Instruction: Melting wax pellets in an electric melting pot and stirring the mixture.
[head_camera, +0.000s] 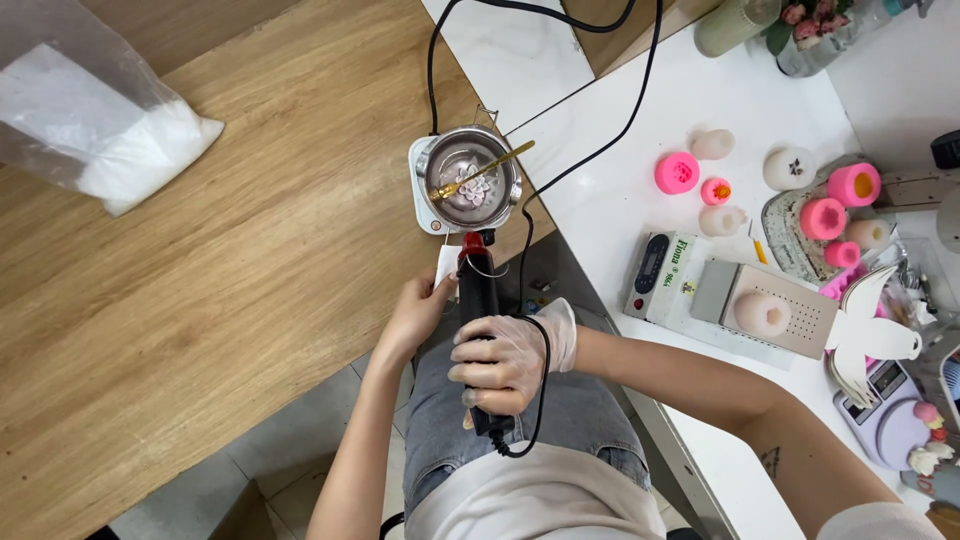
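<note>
The right hand (505, 360), in a thin clear glove, has its grip clamped round the black handle of a heat tool (478, 300) whose red-collared nozzle points ahead of the grip at a small round steel pot (472, 180). The pot sits on a white square hotplate (425, 205) at the edge of the pale wooden desk (200, 300), holding pale flower-shaped wax pieces and a gold-coloured spoon (485, 170). The bare left hand (415, 315) lies just beside the tool's barrel, fingers curled against a small white slip; whether that grip is closed on it I cannot tell. A black cord (540, 400) loops behind the right grip.
</note>
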